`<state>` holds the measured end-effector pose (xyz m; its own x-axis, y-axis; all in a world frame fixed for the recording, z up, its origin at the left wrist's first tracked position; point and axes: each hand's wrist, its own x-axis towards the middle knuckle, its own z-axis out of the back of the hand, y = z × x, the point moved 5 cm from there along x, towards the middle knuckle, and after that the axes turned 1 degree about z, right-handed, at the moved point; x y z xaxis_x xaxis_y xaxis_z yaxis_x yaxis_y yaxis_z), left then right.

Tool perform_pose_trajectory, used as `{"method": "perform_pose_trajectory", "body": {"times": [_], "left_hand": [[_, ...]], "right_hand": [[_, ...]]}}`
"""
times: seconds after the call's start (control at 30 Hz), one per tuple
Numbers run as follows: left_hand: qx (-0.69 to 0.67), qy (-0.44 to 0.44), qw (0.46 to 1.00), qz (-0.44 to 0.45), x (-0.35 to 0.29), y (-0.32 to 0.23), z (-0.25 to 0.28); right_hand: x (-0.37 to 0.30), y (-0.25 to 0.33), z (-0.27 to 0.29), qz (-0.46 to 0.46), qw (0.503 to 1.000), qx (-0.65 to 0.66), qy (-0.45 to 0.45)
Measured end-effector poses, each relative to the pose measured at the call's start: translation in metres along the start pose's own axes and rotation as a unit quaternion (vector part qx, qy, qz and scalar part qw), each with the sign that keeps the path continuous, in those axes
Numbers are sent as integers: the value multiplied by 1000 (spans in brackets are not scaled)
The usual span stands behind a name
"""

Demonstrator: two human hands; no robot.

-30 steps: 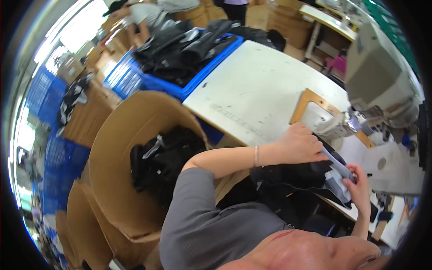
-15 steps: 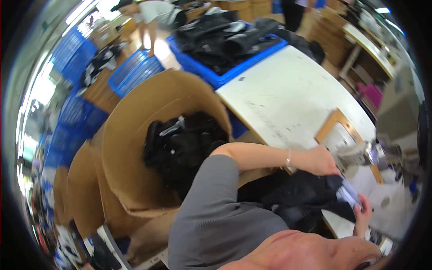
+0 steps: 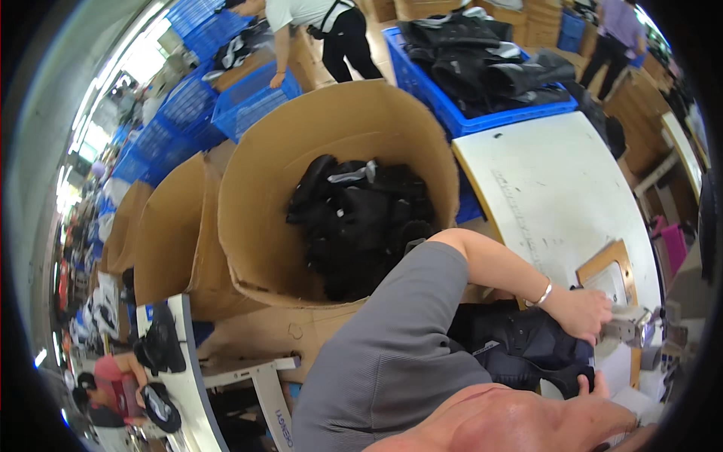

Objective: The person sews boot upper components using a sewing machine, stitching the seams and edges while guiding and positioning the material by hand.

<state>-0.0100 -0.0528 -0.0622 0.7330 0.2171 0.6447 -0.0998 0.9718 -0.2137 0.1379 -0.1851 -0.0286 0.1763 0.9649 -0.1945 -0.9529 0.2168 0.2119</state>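
A soft black workpiece (image 3: 520, 339), its kind unclear, lies bunched in front of me beside a sewing machine (image 3: 633, 325). My left hand (image 3: 581, 310), with a bracelet on its wrist, has bent fingers gripping the workpiece's far edge, close to the machine's metal head. Lower down, my right hand (image 3: 595, 388) holds the near edge of the same workpiece, its palm partly hidden. Between the two hands runs the edge of the black material, next to the machine's pale bed.
A large cardboard box (image 3: 256, 188) holds black pieces (image 3: 361, 218). Beyond the white table (image 3: 550, 181), a blue crate (image 3: 520, 114) is heaped with black pieces. One person (image 3: 309, 19) bends over a blue basket (image 3: 252, 98); another (image 3: 113, 384) works at lower left.
My view has swung, shifting the scene. Both hands have brought the workpiece closer to the machine head, and its pale inner side no longer shows.
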Motion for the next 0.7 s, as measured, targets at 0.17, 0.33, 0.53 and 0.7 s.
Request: {"method": "perform_pose_trajectory", "body": {"times": [0.17,0.33,0.53,0.7], "left_hand": [[-194,368,897,149,18,25,-59],[-297,484,784,251,21,65,-103],[-479,657,480,329,-6,62,-97],[-450,714,387,371,-4,50,-64]], "right_hand": [[-6,58,6,205,964,-36,-165],[-14,104,-3,184,950,-44,-249],[-2,99,-2,79,965,13,-249],[-10,110,10,52,957,-47,-281]]}}
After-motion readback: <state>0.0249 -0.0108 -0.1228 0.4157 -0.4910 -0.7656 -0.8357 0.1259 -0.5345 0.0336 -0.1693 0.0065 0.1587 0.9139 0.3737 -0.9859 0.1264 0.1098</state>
